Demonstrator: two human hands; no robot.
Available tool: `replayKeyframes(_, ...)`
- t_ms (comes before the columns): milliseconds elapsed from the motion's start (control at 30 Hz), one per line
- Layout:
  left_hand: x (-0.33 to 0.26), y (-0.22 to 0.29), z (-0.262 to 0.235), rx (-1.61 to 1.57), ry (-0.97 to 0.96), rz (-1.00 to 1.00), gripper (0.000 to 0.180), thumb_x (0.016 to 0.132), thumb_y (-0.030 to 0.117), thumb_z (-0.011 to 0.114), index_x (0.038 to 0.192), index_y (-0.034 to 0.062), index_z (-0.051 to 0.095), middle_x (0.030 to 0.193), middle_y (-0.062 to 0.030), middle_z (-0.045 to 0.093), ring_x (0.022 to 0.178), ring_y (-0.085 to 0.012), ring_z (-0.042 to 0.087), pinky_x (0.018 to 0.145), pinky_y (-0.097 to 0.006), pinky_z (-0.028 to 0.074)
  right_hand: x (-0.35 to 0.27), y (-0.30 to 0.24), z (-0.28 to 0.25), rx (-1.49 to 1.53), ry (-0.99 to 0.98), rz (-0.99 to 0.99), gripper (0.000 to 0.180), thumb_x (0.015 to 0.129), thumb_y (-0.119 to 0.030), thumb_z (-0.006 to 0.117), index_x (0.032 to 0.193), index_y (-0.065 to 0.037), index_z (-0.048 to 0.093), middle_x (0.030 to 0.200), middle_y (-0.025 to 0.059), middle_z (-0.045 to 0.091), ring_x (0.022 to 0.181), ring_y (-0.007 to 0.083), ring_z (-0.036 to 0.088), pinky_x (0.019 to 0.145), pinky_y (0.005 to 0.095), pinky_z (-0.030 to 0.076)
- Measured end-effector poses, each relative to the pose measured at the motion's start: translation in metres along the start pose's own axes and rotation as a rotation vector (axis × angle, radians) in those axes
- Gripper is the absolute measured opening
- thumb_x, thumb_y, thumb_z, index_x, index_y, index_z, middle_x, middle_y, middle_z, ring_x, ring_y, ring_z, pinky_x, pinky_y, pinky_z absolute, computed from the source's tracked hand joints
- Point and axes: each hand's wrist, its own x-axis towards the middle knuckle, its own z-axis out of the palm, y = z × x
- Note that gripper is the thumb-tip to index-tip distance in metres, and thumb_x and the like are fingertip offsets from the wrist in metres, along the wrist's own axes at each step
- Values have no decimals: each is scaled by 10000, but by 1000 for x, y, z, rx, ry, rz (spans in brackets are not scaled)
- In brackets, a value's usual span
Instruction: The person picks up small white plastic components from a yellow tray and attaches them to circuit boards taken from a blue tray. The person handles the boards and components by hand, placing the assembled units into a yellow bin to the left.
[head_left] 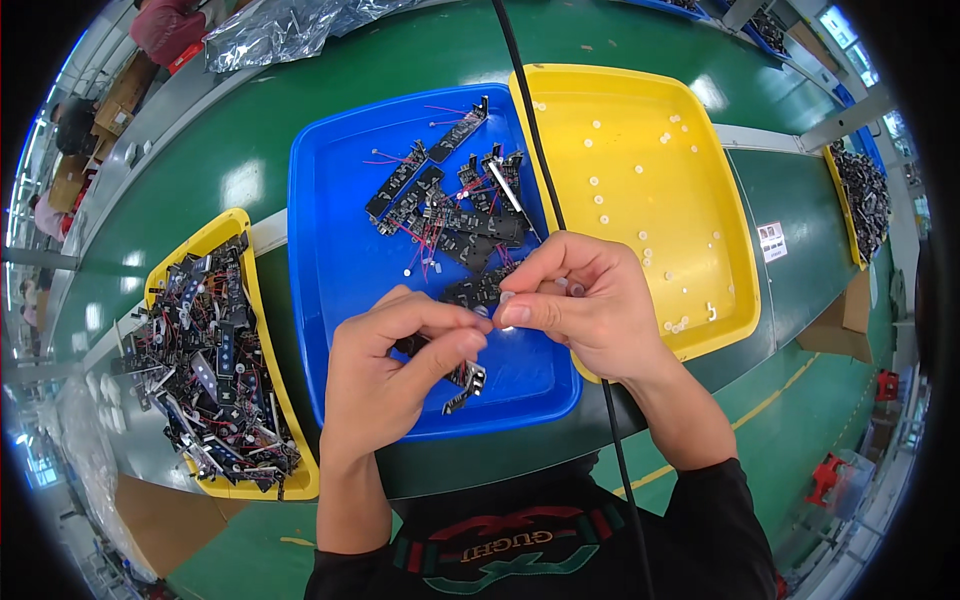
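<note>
Over the blue tray (345, 400), my two hands meet with fingertips nearly touching. My left hand (375, 365) is closed around a small black circuit board (463, 392), whose end shows below the thumb; most of it is hidden by the fingers. A small round part (481, 312) sits at the left fingertips. My right hand (600, 305) pinches a small whitish round cap (507, 297) between thumb and index finger. Several more such pieces (568, 287) rest in its curled fingers. Beyond the hands, a pile of black circuit boards (450, 215) with thin red wires lies in the blue tray.
At right, a yellow tray (735, 290) holds scattered small white caps. A yellow bin (305, 470) heaped with wired boards stands left. A black cable (540, 140) hangs across the trays' border. Plastic sheeting (290, 30) lies far left; another filled bin (860, 200) stands far right.
</note>
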Motion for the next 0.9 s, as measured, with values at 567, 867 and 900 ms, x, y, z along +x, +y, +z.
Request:
replayKeyframes(567, 0, 2, 11, 113, 198, 142, 140, 712, 64, 775, 821, 42, 689, 708, -29, 647, 653, -109, 564, 604, -238, 434, 1, 8, 0, 79, 2, 95, 122, 816, -20, 693, 927, 17, 656, 735, 36, 633, 549, 17, 485, 449, 159, 316)
replayKeyframes(867, 1, 2, 12, 237, 215, 223, 124, 697, 75, 779, 793, 50, 704, 724, -22, 678, 652, -129, 547, 616, -258, 420, 0, 9, 4, 99, -10, 82, 92, 827, -31, 684, 907, 10, 660, 760, 29, 632, 506, 8, 423, 423, 166, 276)
replayKeyframes(900, 1, 2, 11, 230, 205, 220, 121, 699, 77, 778, 792, 50, 704, 723, -23, 678, 653, -128, 546, 609, -255, 421, 0, 9, 5, 80, -11, 64, 85, 829, -28, 681, 902, 11, 661, 774, 31, 636, 510, 9, 429, 424, 167, 280)
